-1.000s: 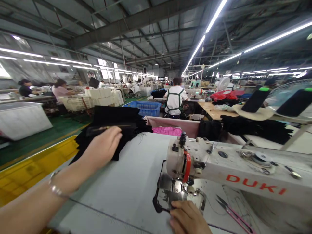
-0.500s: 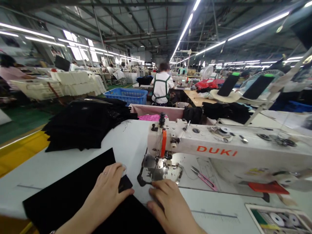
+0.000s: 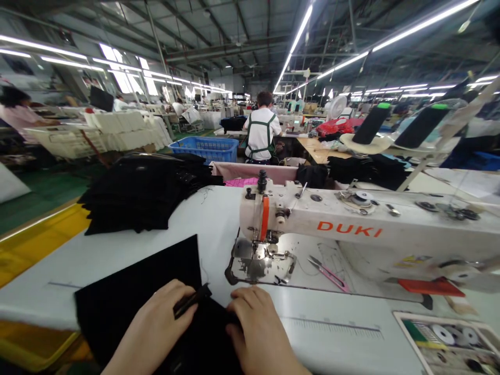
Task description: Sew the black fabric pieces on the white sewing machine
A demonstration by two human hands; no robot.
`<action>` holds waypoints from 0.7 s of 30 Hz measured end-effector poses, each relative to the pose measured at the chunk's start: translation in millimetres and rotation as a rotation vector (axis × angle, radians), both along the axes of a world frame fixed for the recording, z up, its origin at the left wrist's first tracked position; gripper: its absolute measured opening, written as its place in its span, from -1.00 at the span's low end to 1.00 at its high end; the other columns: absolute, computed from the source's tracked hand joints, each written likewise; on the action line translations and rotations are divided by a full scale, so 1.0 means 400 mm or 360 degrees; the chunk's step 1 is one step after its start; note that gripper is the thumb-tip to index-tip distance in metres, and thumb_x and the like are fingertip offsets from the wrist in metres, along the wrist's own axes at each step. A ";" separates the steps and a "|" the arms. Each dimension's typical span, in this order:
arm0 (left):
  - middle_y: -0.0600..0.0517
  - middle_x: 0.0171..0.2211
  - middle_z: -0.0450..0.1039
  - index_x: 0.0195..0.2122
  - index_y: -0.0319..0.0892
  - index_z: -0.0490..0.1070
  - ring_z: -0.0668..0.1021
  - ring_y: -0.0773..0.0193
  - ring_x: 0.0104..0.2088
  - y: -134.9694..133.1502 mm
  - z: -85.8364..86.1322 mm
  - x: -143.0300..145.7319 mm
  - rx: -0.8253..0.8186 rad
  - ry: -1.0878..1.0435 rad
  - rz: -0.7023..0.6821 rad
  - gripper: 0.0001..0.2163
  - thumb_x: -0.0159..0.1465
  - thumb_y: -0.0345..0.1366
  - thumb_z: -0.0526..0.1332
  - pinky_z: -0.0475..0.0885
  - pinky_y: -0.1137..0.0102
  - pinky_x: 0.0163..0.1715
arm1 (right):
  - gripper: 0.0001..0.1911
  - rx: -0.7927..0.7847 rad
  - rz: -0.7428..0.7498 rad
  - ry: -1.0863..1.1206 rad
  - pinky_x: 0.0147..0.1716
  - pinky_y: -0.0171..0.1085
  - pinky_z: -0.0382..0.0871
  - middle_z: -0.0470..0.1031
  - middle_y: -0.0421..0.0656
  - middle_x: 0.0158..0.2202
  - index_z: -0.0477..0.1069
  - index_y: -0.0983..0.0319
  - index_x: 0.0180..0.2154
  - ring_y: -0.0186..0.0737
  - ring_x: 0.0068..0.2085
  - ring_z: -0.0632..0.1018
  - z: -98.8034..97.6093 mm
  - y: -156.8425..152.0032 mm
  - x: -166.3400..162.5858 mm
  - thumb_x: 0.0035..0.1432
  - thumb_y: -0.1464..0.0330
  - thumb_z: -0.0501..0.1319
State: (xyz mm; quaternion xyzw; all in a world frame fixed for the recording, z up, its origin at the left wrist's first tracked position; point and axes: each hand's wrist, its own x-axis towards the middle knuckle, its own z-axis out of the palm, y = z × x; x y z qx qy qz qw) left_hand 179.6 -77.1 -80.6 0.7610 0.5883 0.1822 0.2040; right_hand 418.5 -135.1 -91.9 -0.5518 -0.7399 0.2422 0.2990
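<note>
A black fabric piece lies on the white sewing table, its far corner pointing toward the machine. My left hand is closed on it, with a narrow folded black edge standing up between thumb and fingers. Close by, my right hand has its fingers curled over the fabric's right edge; the fingertips are partly hidden. Just beyond both hands is the white sewing machine, its presser foot and metal plate apart from the fabric. Loose thread shows near the fabric's far corner.
A thick stack of black pieces stands at the table's far left. Pink-handled thread snips lie under the machine arm. A bobbin tray is set at the right. Behind are a blue basket, black thread cones and a seated person.
The fabric has shifted right across the table. Both hands have drawn slightly left and nearer to me, and the folded edge in my left hand now stands up. The view has turned a little.
</note>
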 end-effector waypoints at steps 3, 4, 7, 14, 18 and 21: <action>0.00 -0.20 0.58 -0.21 -0.07 0.58 0.63 0.08 -0.15 0.001 0.073 0.015 -0.0214 -0.0351 -0.0072 -0.77 0.31 -0.06 0.23 0.52 0.27 -0.11 | -0.68 0.0016 -0.0091 0.0181 0.25 0.13 0.41 0.51 0.02 0.17 0.53 0.24 -0.08 0.13 0.21 0.49 0.039 0.000 0.002 0.12 0.52 0.45; 0.00 -0.19 0.60 -0.17 -0.07 0.58 0.64 0.07 -0.14 0.003 0.101 0.017 -0.0286 -0.0497 -0.0071 -0.75 0.30 -0.03 0.27 0.54 0.30 -0.11 | -0.71 0.0058 -0.0090 0.0247 0.26 0.10 0.41 0.49 0.03 0.20 0.52 0.23 -0.09 0.11 0.23 0.48 0.058 0.000 0.008 0.14 0.51 0.44; -0.02 -0.16 0.64 -0.07 -0.08 0.60 0.67 0.03 -0.09 0.007 0.180 0.019 -0.0469 -0.0856 -0.0120 -0.65 0.22 0.00 0.40 0.58 0.31 -0.06 | -0.87 0.0272 0.0002 0.0382 0.28 0.03 0.39 0.45 0.00 0.25 0.54 0.20 -0.16 0.04 0.28 0.44 0.119 0.002 0.036 0.25 0.49 0.36; -0.03 -0.17 0.63 -0.17 -0.07 0.68 0.67 0.05 -0.12 -0.013 0.239 0.026 -0.0461 -0.1006 -0.0177 -0.74 0.24 -0.03 0.42 0.61 0.35 -0.13 | -0.85 0.0525 0.0119 0.0616 0.34 -0.03 0.28 0.69 -0.25 -0.05 0.59 0.10 -0.22 -0.17 0.01 0.65 0.179 0.000 0.073 0.26 0.48 0.38; 0.01 -0.21 0.63 -0.24 -0.05 0.69 0.66 0.11 -0.17 -0.029 0.230 0.028 -0.0392 -0.1031 -0.0174 -0.79 0.24 -0.06 0.44 0.61 0.40 -0.14 | -0.91 0.0558 -0.0040 0.0764 0.13 -0.16 0.47 0.70 -0.24 -0.18 0.60 0.10 -0.29 -0.21 -0.14 0.68 0.170 -0.012 0.062 0.28 0.41 0.36; 0.02 -0.20 0.64 -0.24 -0.03 0.69 0.66 0.13 -0.16 -0.033 0.229 0.033 -0.0345 -0.1007 -0.0184 -0.82 0.25 -0.07 0.43 0.60 0.42 -0.12 | -0.92 0.0472 -0.0093 0.0765 -0.07 -0.23 0.54 0.70 -0.20 -0.18 0.60 0.10 -0.30 -0.17 -0.13 0.67 0.168 -0.023 0.060 0.27 0.39 0.36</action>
